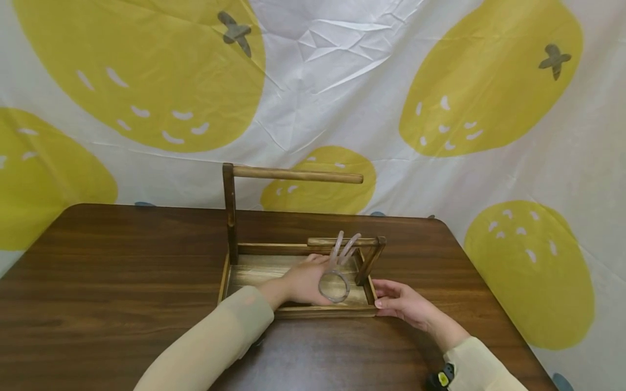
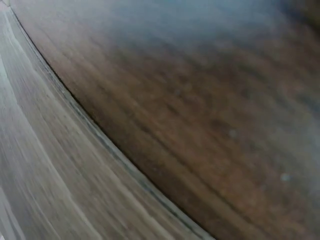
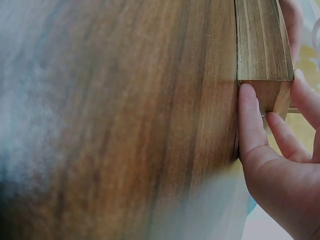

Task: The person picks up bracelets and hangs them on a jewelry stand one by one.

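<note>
A wooden tray stand [image 1: 329,311] sits on the table, with a tall post and long bar [image 1: 298,174] at left and a shorter bar [image 1: 320,242] at right. Two clear bangles [image 1: 335,248] overlap the short bar. Another bangle [image 1: 320,283] shows lower down, against my left hand [image 1: 302,282], which reaches over the front wall into the tray. Its fingers are mostly hidden, so I cannot tell whether they grip that bangle. At the front right corner, my right hand [image 1: 406,307] touches the tray's end wall [image 3: 257,89] with fairly straight fingers, thumb at the upper corner.
The stand rests on a dark wood-grain table [image 1: 122,282] with rounded back corners. Directly behind hangs a white curtain [image 1: 332,98] printed with large yellow fruits. A black strap [image 1: 442,377] circles the right wrist.
</note>
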`<action>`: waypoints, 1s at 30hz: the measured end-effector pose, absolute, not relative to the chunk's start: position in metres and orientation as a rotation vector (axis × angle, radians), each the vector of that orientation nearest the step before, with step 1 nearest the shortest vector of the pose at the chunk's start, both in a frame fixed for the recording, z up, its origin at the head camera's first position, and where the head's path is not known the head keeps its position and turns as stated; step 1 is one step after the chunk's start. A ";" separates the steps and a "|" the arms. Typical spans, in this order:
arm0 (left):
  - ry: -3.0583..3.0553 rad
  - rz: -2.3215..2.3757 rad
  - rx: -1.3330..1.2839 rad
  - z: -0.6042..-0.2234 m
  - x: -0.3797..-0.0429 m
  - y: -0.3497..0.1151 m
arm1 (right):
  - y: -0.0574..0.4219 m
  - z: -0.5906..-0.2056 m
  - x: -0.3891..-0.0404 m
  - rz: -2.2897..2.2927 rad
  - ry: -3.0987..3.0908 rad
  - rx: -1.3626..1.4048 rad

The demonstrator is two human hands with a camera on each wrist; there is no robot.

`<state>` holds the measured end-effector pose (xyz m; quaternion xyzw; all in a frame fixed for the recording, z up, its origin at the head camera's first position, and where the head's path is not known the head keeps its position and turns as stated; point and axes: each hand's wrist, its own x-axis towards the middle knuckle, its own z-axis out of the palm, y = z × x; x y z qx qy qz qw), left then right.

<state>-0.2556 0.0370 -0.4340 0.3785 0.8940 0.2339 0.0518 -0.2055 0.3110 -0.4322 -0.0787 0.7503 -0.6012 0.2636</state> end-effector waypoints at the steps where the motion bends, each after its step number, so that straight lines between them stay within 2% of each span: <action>1: 2.726 0.701 1.159 -0.434 -0.256 0.038 | 0.311 -0.432 -0.205 -1.627 2.029 -0.213; 22: 2.690 0.540 1.216 -0.434 -0.255 0.049 | 0.307 -0.430 -0.203 -1.641 2.021 -0.238; 30: 2.663 0.548 1.344 -0.433 -0.253 0.053 | 0.308 -0.431 -0.204 -1.641 2.016 -0.237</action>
